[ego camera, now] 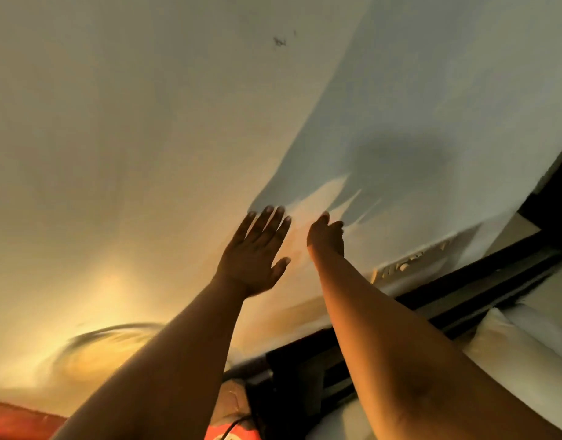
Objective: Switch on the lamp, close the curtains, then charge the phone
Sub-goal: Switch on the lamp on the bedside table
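1. The left hand [252, 249] is reaching up with fingers straight and spread, holding nothing, likely steadying or guiding.
2. The right hand [326, 235] is curling its fingers at the white curtain [352, 122]; whether it is gripping the fabric is too blurred to tell.
3. Warm glow at lower left is suggesting the lamp [111, 341] is already lit; the phone is not showing.

The lamp [114, 341] shows only as a blurred, glowing yellow shade low on the wall [114, 138], casting warm light up it, so it is lit. To its right a pale, bluish-white curtain [416, 106] hangs against the same wall, its edge running diagonally down; its lower part looks gathered into folds, though blur makes that uncertain.
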